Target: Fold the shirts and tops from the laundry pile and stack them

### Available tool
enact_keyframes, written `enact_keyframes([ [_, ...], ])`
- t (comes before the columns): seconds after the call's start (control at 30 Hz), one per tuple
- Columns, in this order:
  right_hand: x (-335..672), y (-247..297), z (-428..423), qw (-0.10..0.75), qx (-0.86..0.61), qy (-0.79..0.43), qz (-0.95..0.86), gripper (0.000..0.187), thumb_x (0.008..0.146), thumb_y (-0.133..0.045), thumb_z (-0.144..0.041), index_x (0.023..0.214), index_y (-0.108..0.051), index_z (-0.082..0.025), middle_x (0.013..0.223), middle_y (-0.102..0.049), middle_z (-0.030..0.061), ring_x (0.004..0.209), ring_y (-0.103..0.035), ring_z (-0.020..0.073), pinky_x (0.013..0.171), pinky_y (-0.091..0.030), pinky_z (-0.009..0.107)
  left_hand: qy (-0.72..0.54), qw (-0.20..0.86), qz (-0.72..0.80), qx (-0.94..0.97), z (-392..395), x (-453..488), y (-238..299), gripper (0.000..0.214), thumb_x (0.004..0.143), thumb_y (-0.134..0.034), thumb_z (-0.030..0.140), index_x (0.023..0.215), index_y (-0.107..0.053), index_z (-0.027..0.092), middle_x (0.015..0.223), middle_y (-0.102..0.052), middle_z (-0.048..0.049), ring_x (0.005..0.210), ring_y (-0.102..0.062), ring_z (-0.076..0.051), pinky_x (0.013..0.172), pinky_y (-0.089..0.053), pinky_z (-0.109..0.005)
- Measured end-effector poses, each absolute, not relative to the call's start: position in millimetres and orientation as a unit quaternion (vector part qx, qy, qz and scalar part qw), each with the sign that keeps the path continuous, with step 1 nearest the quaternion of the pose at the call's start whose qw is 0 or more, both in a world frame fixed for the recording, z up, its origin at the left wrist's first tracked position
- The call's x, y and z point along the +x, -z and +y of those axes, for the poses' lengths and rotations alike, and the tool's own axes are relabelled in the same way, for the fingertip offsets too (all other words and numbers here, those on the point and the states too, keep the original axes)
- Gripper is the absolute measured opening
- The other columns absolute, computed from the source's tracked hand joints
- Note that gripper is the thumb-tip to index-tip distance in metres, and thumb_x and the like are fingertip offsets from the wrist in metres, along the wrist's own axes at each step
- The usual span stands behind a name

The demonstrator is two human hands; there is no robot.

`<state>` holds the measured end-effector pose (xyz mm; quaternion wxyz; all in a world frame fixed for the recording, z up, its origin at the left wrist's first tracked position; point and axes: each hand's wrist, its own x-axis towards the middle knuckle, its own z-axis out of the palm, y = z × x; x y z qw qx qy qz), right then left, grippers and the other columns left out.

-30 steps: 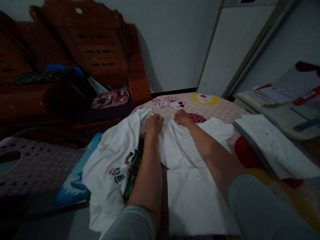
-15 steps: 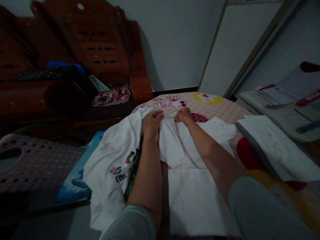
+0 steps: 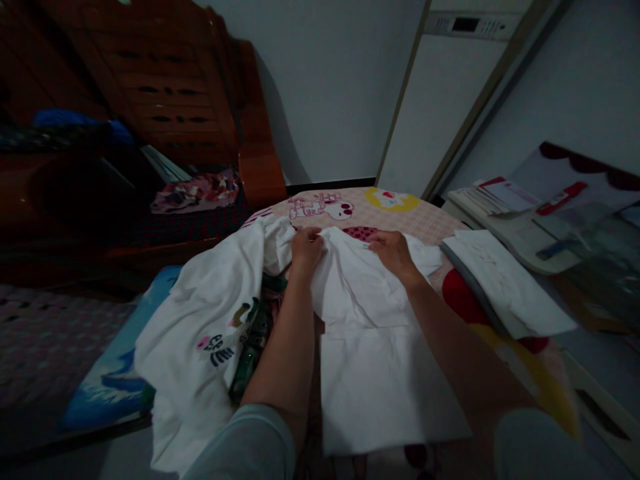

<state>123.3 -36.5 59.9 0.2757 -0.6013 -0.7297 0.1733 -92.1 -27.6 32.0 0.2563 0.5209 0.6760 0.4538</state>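
Observation:
A white shirt (image 3: 370,347) lies spread on a round table with a pink cartoon-print cloth (image 3: 415,220). My left hand (image 3: 306,248) is closed, pinching the shirt's fabric near the collar on the left. My right hand (image 3: 393,251) rests on the shirt's right shoulder, fingers curled on the cloth. A second white garment with a printed figure (image 3: 210,320) is bunched at the table's left edge, partly under my left arm.
A folded white garment (image 3: 505,280) lies at the table's right. Papers and booklets (image 3: 520,200) are stacked on a surface at far right. A dark wooden bench (image 3: 165,100) stands at the back left, holding patterned cloth (image 3: 197,190). A blue mat (image 3: 107,377) lies left.
My right hand has slid right from the collar to the shirt's shoulder, spreading the fabric. The left hand keeps its pinch. The camera view has shifted to the right.

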Motion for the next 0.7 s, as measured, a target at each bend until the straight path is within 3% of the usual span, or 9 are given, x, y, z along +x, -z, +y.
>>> enact_keyframes([
  [0.07, 148.6, -57.9, -47.3, 0.237, -0.631, -0.132, -0.727, 0.031, 0.081, -0.052, -0.013, 0.099, -0.076, -0.017, 0.100, -0.076, 0.0055, 0.095, -0.068, 0.0193, 0.090, -0.049, 0.029, -0.424, 0.182, 0.673, 0.579, -29.0, -84.1, -37.5, 0.037, 0.074, -0.059, 0.011, 0.110, -0.069, 0.014, 0.110, -0.069, -0.0114, 0.107, -0.062, -0.023, 0.098, -0.047, -0.035],
  [0.13, 170.1, -53.0, -52.8, 0.203, -0.648, -0.105, -0.726, 0.034, 0.082, -0.049, -0.011, 0.104, -0.075, -0.016, 0.105, -0.075, 0.0077, 0.099, -0.068, 0.0192, 0.093, -0.047, 0.028, -0.417, 0.154, 0.634, 0.633, -31.8, -72.9, -46.2, 0.035, 0.077, -0.058, 0.011, 0.110, -0.070, 0.014, 0.114, -0.068, -0.0118, 0.109, -0.061, -0.022, 0.100, -0.045, -0.033],
  [0.33, 212.5, -41.4, -36.0, 0.134, -0.734, 0.017, -0.666, 0.040, 0.089, -0.040, -0.012, 0.117, -0.069, -0.010, 0.116, -0.070, 0.0178, 0.111, -0.063, 0.0252, 0.099, -0.043, 0.035, -0.326, 0.211, 0.538, 0.748, -41.6, -30.8, -44.5, 0.022, 0.080, -0.056, 0.011, 0.089, -0.075, 0.018, 0.094, -0.074, -0.0062, 0.089, -0.066, -0.019, 0.089, -0.049, -0.031],
  [0.5, 222.5, -36.9, -7.3, 0.039, -0.745, 0.028, -0.665, 0.036, 0.089, -0.043, -0.013, 0.114, -0.069, -0.008, 0.114, -0.068, 0.0237, 0.112, -0.061, 0.0302, 0.097, -0.043, 0.041, -0.271, 0.237, 0.546, 0.757, -42.2, -26.6, -19.7, 0.023, 0.077, -0.060, 0.008, 0.089, -0.076, 0.019, 0.098, -0.073, -0.0058, 0.093, -0.066, -0.019, 0.092, -0.050, -0.031],
  [0.7, 213.4, -36.7, 7.9, -0.024, -0.724, 0.049, -0.688, 0.035, 0.091, -0.041, -0.013, 0.114, -0.066, -0.007, 0.121, -0.064, 0.0233, 0.117, -0.058, 0.0315, 0.096, -0.043, 0.040, -0.294, 0.250, 0.529, 0.756, -41.4, -32.7, -12.7, 0.030, 0.077, -0.061, 0.007, 0.102, -0.072, 0.019, 0.103, -0.070, -0.0061, 0.094, -0.065, -0.017, 0.091, -0.049, -0.029],
])
